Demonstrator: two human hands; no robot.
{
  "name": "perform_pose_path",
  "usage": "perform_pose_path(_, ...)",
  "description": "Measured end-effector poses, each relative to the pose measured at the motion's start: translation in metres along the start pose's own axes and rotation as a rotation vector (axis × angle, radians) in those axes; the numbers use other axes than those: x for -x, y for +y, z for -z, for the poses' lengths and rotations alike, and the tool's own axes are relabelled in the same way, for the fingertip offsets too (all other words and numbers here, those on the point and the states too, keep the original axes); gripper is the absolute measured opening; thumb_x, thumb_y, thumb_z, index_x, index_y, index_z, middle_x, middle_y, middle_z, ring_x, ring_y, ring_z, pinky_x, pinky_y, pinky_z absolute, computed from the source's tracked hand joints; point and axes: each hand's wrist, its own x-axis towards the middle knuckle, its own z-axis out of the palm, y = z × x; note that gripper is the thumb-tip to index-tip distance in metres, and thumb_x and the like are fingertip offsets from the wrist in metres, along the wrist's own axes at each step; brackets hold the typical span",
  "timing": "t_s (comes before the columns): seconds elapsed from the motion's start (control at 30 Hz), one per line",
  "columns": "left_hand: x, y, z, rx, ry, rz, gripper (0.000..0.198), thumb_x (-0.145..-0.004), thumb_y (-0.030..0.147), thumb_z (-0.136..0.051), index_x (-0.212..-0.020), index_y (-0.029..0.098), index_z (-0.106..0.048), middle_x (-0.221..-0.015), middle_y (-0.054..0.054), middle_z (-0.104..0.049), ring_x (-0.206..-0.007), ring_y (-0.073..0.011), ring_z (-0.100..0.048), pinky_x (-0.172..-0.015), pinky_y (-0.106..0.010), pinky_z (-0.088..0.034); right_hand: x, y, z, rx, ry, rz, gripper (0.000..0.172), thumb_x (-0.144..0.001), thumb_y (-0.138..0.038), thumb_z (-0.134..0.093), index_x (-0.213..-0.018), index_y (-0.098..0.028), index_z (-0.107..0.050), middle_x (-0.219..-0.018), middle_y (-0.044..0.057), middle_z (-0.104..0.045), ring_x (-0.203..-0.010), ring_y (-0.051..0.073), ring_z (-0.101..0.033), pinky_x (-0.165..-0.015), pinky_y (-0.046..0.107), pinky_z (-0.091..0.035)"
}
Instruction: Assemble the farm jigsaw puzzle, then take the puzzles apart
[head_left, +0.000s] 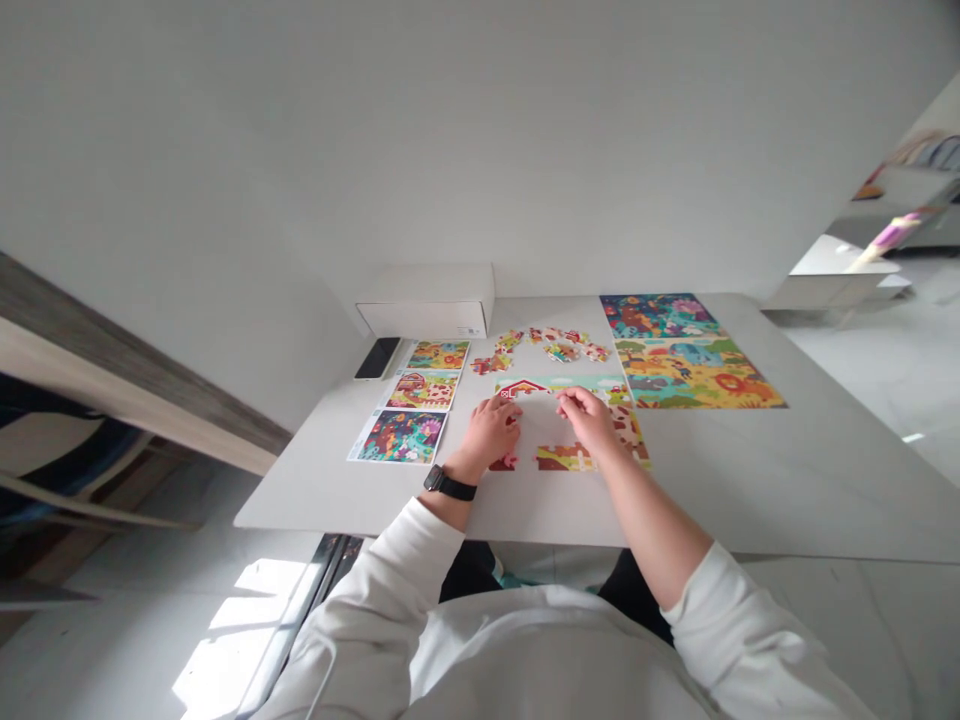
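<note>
A partly joined jigsaw puzzle with a red barn lies on the white table in front of me. My left hand, with a black watch on the wrist, rests on the puzzle's left part, fingers curled by the barn roof. My right hand is over the middle of the puzzle, fingertips pinched together on a puzzle piece I can barely make out. Loose puzzle pieces lie scattered just beyond the puzzle.
Two finished puzzles lie at the right. Three picture cards lie in a column at the left. A white box and a black phone sit by the wall. A wooden shelf runs along the left.
</note>
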Motion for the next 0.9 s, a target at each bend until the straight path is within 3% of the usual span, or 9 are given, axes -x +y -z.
perform_pose_path(0.13,-0.007,-0.006,0.01,-0.033,-0.065,-0.036,0.035,-0.09,0.024,-0.069,-0.123,0.028,-0.077,-0.133,-0.01,-0.071,-0.126,-0.0318,-0.066,-0.114,-0.049,-0.05,0.001,-0.004,-0.002,-0.003,-0.006,0.008,0.03,-0.094,-0.053,-0.059,-0.099,-0.025,-0.071,-0.084,0.003,-0.076,-0.08,0.022,-0.07,-0.077,0.033,-0.056)
perform_pose_path(0.27,-0.024,-0.02,0.023,0.03,-0.105,-0.116,0.032,-0.092,0.029,-0.069,-0.122,0.025,-0.078,-0.127,-0.009,-0.076,-0.119,-0.0288,-0.07,-0.11,-0.043,-0.053,0.002,-0.008,-0.004,-0.022,-0.014,0.019,0.031,-0.093,-0.053,-0.059,-0.097,-0.025,-0.071,-0.082,0.003,-0.074,-0.079,0.022,-0.07,-0.079,0.034,-0.057)
perform_pose_path(0.4,-0.046,-0.032,0.034,0.187,0.013,-0.094,0.025,-0.092,0.029,-0.066,-0.113,0.023,-0.079,-0.119,-0.009,-0.079,-0.112,-0.0253,-0.073,-0.103,-0.037,-0.055,0.003,-0.01,-0.005,-0.032,-0.023,0.016,0.032,-0.093,-0.054,-0.06,-0.1,-0.025,-0.072,-0.081,0.003,-0.073,-0.079,0.022,-0.069,-0.078,0.034,-0.057)
perform_pose_path(0.57,-0.054,-0.042,0.031,0.433,0.283,0.191,0.025,-0.096,0.034,-0.06,-0.111,0.021,-0.075,-0.098,-0.005,-0.079,-0.083,-0.0179,-0.07,-0.077,-0.029,-0.055,0.006,-0.011,-0.006,-0.038,-0.025,-0.019,0.034,-0.093,-0.057,-0.06,-0.098,-0.025,-0.071,-0.08,0.003,-0.073,-0.078,0.021,-0.069,-0.077,0.034,-0.057)
perform_pose_path(0.63,-0.054,-0.046,0.029,0.477,0.307,0.259,0.024,-0.096,0.034,-0.061,-0.111,0.021,-0.075,-0.09,-0.003,-0.076,-0.075,-0.0164,-0.066,-0.072,-0.027,-0.052,0.008,-0.011,-0.006,-0.03,-0.024,-0.034,0.035,-0.093,-0.058,-0.061,-0.099,-0.025,-0.071,-0.081,0.003,-0.073,-0.079,0.022,-0.07,-0.077,0.035,-0.057)
perform_pose_path(0.8,-0.055,-0.055,0.024,0.563,0.342,0.264,0.027,-0.099,0.04,-0.06,-0.111,0.02,-0.074,-0.085,-0.002,-0.073,-0.073,-0.0148,-0.063,-0.069,-0.025,-0.049,0.012,-0.02,0.002,0.016,0.012,-0.057,0.039,-0.093,-0.063,-0.061,-0.103,-0.028,-0.071,-0.087,0.006,-0.074,-0.083,0.024,-0.072,-0.078,0.037,-0.059)
perform_pose_path(0.9,-0.059,-0.058,0.019,0.594,0.352,0.28,0.028,-0.101,0.04,-0.057,-0.111,0.02,-0.074,-0.083,-0.001,-0.071,-0.068,-0.0136,-0.061,-0.066,-0.024,-0.045,-0.002,-0.033,0.014,0.053,-0.027,-0.062,0.038,-0.094,-0.061,-0.063,-0.11,-0.028,-0.071,-0.094,0.007,-0.077,-0.086,0.025,-0.073,-0.076,0.037,-0.06)
